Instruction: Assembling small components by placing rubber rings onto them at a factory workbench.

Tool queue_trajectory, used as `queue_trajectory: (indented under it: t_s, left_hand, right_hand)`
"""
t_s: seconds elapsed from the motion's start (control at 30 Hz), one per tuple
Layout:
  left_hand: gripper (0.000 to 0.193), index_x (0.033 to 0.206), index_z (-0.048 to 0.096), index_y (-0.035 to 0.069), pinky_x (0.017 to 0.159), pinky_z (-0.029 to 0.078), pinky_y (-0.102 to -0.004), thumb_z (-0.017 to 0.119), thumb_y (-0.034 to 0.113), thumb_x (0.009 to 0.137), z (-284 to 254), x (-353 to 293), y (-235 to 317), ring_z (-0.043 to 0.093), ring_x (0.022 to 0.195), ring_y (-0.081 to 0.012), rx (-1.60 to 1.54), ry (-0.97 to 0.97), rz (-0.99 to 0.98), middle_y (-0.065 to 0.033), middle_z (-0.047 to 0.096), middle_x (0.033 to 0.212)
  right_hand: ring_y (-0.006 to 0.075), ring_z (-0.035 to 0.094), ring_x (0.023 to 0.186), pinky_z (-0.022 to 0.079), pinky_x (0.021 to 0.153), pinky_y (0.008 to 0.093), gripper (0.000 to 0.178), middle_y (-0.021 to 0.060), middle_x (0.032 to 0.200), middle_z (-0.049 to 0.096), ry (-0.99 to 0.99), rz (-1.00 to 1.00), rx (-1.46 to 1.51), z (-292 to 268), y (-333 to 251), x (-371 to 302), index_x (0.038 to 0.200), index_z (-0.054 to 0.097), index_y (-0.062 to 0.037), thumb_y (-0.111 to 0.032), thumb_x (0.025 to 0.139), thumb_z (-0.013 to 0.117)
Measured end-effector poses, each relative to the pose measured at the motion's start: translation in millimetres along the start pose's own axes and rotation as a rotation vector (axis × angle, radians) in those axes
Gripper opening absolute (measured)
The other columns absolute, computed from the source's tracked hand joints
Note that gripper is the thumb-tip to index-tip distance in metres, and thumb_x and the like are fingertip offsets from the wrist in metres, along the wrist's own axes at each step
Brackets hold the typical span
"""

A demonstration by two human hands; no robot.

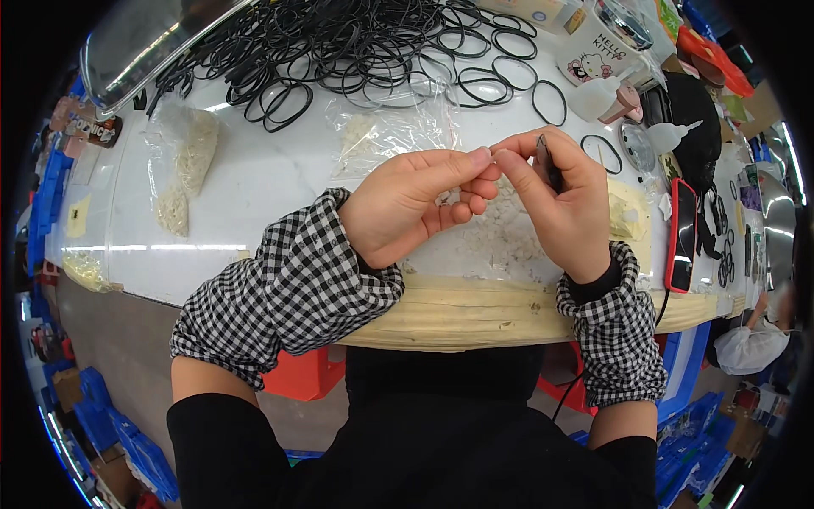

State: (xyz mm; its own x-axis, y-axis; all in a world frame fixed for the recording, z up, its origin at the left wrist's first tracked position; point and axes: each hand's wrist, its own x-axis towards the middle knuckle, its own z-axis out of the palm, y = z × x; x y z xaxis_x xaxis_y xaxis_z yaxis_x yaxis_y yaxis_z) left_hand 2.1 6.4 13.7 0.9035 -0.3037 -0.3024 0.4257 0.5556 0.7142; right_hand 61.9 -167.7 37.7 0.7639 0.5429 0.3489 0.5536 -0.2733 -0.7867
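Note:
My left hand [415, 199] and my right hand [564, 199] meet fingertip to fingertip above the table. A tiny whitish piece [493, 156] is pinched between the left thumb and forefinger, and the right fingertips touch it. Tucked inside my right hand is a small dark flat tool [549, 163]; its exact kind is hidden by the fingers. Beneath the hands lies a scattered heap of small whitish, translucent pieces [502, 229]. A clear plastic bag [398, 136] with similar pieces lies just beyond the left hand.
Tangled black rings [339, 51] cover the table's far side. At left stands a filled clear bag [191, 157]. A red-edged phone [681, 237] with a cable lies at right, near a white container [598, 51] and clear bulbs. Yellowish tape [462, 314] covers the table's near edge.

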Motion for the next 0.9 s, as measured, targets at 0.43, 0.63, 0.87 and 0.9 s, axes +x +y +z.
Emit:
queue_trajectory:
  t_s: [0.43, 0.63, 0.87, 0.9]
  left_hand:
    - [0.019, 0.099, 0.059, 0.002, 0.067, 0.043, -0.0165, 0.053, 0.019, 0.093, -3.8, 2.5, -2.1, 0.051, 0.075, -0.0044, 0.013, -0.007, 0.147, 0.0009, 0.058, 0.086]
    - [0.018, 0.096, 0.059, 0.003, 0.067, 0.043, -0.0171, 0.054, 0.019, 0.093, -6.5, 4.3, -3.1, 0.051, 0.075, -0.0046, -0.063, -0.074, 0.132, 0.0013, 0.057, 0.083]
    - [0.019, 0.092, 0.055, 0.004, 0.066, 0.04, -0.0177, 0.05, 0.022, 0.094, -1.2, 3.1, -1.4, 0.045, 0.072, -0.0058, -0.049, -0.113, 0.141, 0.0021, 0.051, 0.08]
    - [0.02, 0.092, 0.053, 0.004, 0.065, 0.039, -0.0174, 0.047, 0.023, 0.095, 0.7, 2.3, -0.5, 0.042, 0.07, -0.0057, -0.018, -0.085, 0.139, 0.0024, 0.048, 0.079]
  right_hand:
    - [0.0037, 0.054, 0.061, 0.029, 0.041, 0.0175, 0.01, 0.0019, 0.076, 0.06, 0.073, -0.131, -0.075, 2.3, -6.0, -0.5, 0.083, 0.066, -0.0037, 0.0, 0.074, 0.069]
    - [0.0031, 0.052, 0.059, 0.028, 0.042, 0.0171, 0.011, 0.0013, 0.075, 0.059, 0.079, -0.128, -0.05, 3.7, -6.1, -2.0, 0.084, 0.064, -0.0031, -0.001, 0.074, 0.069]
    - [0.007, 0.044, 0.051, 0.031, 0.043, 0.0209, 0.02, 0.0027, 0.068, 0.057, -0.03, -0.058, -0.113, -4.8, -10.1, -1.5, 0.082, 0.06, -0.0025, -0.017, 0.077, 0.072]
    - [0.0093, 0.045, 0.05, 0.032, 0.043, 0.0225, 0.022, 0.0034, 0.066, 0.056, -0.047, -0.108, -0.186, -6.3, -8.3, -0.8, 0.079, 0.058, -0.0028, -0.021, 0.077, 0.072]
